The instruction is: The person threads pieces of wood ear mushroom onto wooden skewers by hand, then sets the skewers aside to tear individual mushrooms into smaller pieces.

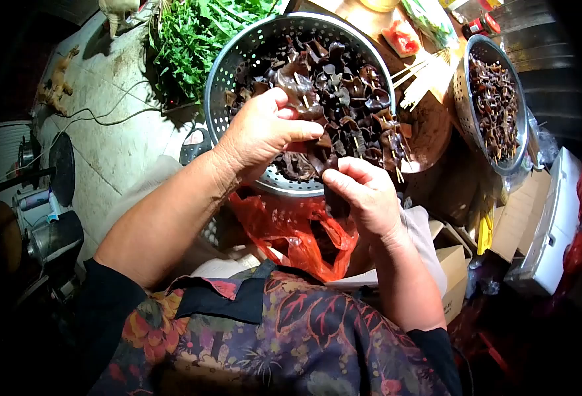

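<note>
A large perforated metal colander (213, 109) holds many dark brown, curled fungus pieces (354, 99), some threaded on thin sticks. Over its near side, my left hand (264, 129) is closed on a skewer of dark fungus (297, 86), with thumb and fingers around it. To its right, my right hand (363, 191) pinches a dark fungus piece (323, 158) at the lower end of the skewer, near the colander's front rim. Loaded skewers (391, 142) lie at the colander's right edge. Below the rim hangs a red plastic bag (297, 231).
A second colander (462, 99) with loaded skewers stands at the right. Bare sticks (423, 76) and a red item (402, 38) lie between the colanders. Leafy greens (185, 53) are at the upper left. Cardboard (518, 211) and a white foam box (548, 224) are at the right.
</note>
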Demonstrator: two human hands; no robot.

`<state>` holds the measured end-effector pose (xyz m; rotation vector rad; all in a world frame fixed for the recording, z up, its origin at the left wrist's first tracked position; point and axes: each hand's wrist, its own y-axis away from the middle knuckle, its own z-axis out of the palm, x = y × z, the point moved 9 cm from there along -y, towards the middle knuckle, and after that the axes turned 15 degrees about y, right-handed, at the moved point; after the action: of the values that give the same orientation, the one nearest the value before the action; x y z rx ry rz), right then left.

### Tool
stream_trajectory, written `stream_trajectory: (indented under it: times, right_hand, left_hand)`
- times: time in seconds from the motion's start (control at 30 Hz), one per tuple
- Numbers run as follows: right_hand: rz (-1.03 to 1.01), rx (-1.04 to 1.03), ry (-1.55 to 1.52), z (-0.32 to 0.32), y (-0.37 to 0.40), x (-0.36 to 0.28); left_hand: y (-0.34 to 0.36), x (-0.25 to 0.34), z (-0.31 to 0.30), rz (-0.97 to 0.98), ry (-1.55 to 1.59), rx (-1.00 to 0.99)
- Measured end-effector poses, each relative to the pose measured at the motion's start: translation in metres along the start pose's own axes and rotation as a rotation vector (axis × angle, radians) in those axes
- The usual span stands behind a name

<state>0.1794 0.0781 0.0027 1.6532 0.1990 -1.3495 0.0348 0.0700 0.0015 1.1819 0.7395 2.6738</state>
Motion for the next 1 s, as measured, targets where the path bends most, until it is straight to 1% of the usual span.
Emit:
stream_trajectory:
  times: [0.03, 0.07, 0.1, 0.17, 0.2, 0.23, 0.27, 0.3, 0.37, 0.43, 0.5, 0.53, 0.57, 0.63, 0.67, 0.7, 0.77, 0.8, 0.83, 0.9, 1.0]
  right_hand:
    - [-0.022, 0.054, 0.035, -0.003, 0.001, -0.004]
    - [-0.113, 0.111, 0.154, -0.008, 0.002, -0.011]
    - [-0.206, 0.167, 0.273, -0.011, 0.004, -0.017]
    - [-0.28, 0.192, 0.279, -0.011, 0.006, -0.018]
    - [-0.274, 0.186, 0.286, -0.011, 0.007, -0.018]
    - [-0.266, 0.181, 0.293, -0.01, 0.008, -0.018]
    - [-0.232, 0.17, 0.244, -0.009, 0.008, -0.015]
    - [-0.258, 0.157, 0.237, -0.007, 0.008, -0.016]
    - [-0.197, 0.115, 0.339, -0.005, 0.004, -0.007]
    - [-0.236, 0.093, 0.475, -0.001, 0.002, -0.004]
    - [-0.191, -0.002, 0.524, 0.004, -0.001, 0.0]
    - [-0.183, -0.018, 0.59, 0.002, 0.001, -0.008]
    - [-0.135, 0.016, 0.505, -0.005, -0.001, -0.003]
    - [-0.235, 0.149, 0.232, -0.019, -0.004, -0.011]
    - [-0.271, 0.212, 0.26, -0.026, -0.002, -0.021]
    - [-0.234, 0.229, 0.129, -0.027, -0.001, -0.024]
    - [-0.242, 0.239, 0.095, -0.027, -0.001, -0.028]
    - [-0.241, 0.195, 0.04, -0.023, 0.001, -0.029]
    - [-0.23, 0.206, 0.043, -0.023, 0.001, -0.03]
    - [-0.278, 0.234, 0.094, -0.026, 0.0, -0.026]
    - [-0.247, 0.239, 0.063, -0.029, 0.001, -0.022]
  left_hand:
    - [-0.001, 0.001, -0.001, -0.016, -0.019, 0.001]
    - [-0.004, 0.001, -0.007, -0.043, -0.04, 0.025]
    - [0.001, 0.014, -0.011, -0.018, -0.096, 0.162]
    - [-0.006, 0.019, -0.03, -0.028, 0.145, 0.222]
    - [-0.01, 0.022, -0.03, -0.018, 0.264, 0.158]
    - [-0.012, 0.026, -0.033, 0.045, 0.264, 0.133]
    - [-0.013, 0.027, -0.034, 0.067, 0.257, 0.119]
    - [-0.013, 0.028, -0.033, 0.086, 0.251, 0.103]
    - [-0.012, 0.029, -0.027, 0.091, 0.278, 0.07]
    - [-0.008, 0.032, -0.021, 0.119, 0.319, 0.066]
    - [-0.009, 0.034, -0.018, 0.151, 0.268, 0.048]
    - [-0.006, 0.032, -0.017, 0.127, 0.219, 0.058]
    - [-0.003, 0.029, -0.014, 0.112, 0.158, 0.071]
    - [0.001, 0.017, -0.008, 0.056, 0.089, 0.046]
    - [0.003, 0.007, -0.004, -0.005, 0.07, 0.022]
    - [0.006, -0.002, 0.0, -0.059, 0.061, 0.015]
    - [0.011, -0.022, 0.005, -0.179, 0.019, -0.025]
    - [0.01, -0.029, 0.006, -0.192, -0.025, -0.038]
    - [0.012, -0.032, 0.011, -0.208, -0.015, -0.065]
    - [0.011, -0.036, 0.013, -0.195, -0.087, -0.084]
    - [0.016, -0.035, 0.017, -0.219, -0.127, -0.098]
